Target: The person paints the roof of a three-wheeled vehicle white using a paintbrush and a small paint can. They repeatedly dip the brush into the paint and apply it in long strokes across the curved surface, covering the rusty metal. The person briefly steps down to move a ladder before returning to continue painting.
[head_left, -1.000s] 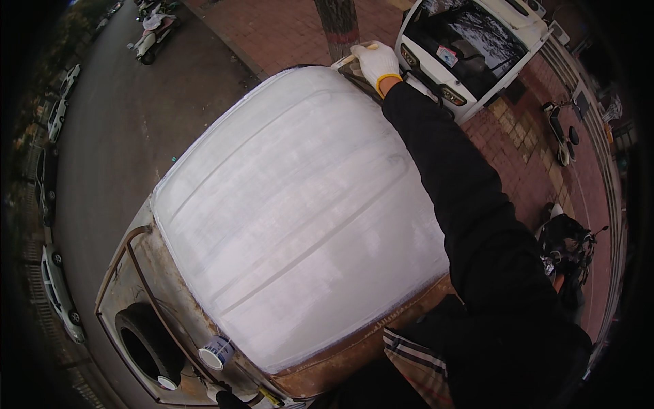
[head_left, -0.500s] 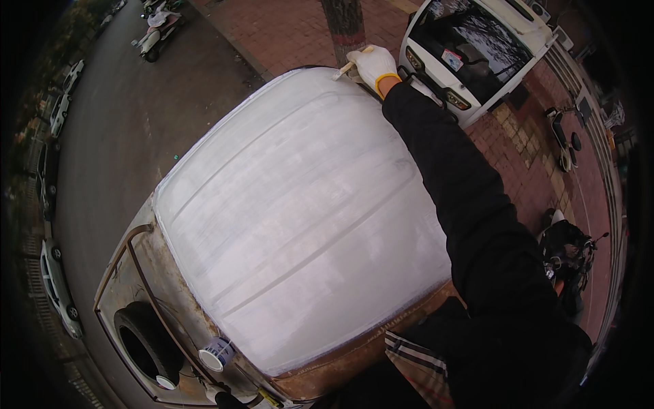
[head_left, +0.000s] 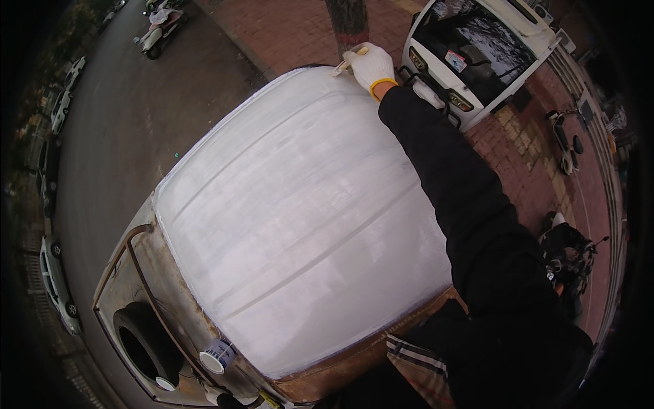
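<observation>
My right hand (head_left: 368,65), in a white knit glove with a yellow cuff, grips a small brush (head_left: 340,68) at the far right corner of a white-coated vehicle roof (head_left: 300,204) with shallow ridges and rusty brown lower trim. My left hand (head_left: 216,394), also gloved, is at the bottom edge beside a rusty tubular rail (head_left: 133,255); its fingers are too hidden to read. A white-and-blue bucket (head_left: 216,356) stands by the roof's left side, with a black tyre (head_left: 146,341) and a small white round container (head_left: 165,383) nearby.
A tree trunk (head_left: 349,27) stands just beyond my right hand, beside a white parked vehicle (head_left: 477,61). Scooters (head_left: 565,143) and a dark motorbike (head_left: 572,255) stand on the brick pavement at right. Cars (head_left: 58,286) line the road at left, with another scooter (head_left: 160,31) above.
My right hand has shifted slightly left and tilted the brush, bringing its head down to the roof's far corner. The view has shifted slightly; my left hand stays low.
</observation>
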Tool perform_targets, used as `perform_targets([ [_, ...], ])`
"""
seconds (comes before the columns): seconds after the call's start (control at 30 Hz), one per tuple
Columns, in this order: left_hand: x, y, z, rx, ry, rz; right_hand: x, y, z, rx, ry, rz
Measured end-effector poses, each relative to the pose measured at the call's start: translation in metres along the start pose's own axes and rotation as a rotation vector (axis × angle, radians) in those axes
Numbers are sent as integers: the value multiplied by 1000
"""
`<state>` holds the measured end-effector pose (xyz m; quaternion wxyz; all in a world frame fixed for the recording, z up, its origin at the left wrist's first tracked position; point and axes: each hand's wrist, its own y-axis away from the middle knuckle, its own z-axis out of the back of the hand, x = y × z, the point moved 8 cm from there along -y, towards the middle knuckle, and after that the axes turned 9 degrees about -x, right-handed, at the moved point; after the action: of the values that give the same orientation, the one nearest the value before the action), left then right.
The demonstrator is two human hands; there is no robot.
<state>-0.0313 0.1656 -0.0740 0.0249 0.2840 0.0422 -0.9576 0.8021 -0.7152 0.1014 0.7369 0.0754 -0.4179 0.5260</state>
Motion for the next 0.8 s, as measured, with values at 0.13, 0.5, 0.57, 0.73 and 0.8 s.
perform_targets([
  [0.13,6,0,2,-18,-157,20,-9,-8,11,-87,-309,-132],
  [0.5,4,8,-3,-61,-209,-129,20,51,102,-194,-885,-152],
  [0.57,-4,11,0,-67,-208,-158,29,62,145,-131,-866,-147],
  [0.73,-33,37,3,-14,-257,-87,30,118,217,-169,-908,-241],
  [0.8,-49,49,6,9,-224,-145,8,184,271,-245,-993,-171],
])
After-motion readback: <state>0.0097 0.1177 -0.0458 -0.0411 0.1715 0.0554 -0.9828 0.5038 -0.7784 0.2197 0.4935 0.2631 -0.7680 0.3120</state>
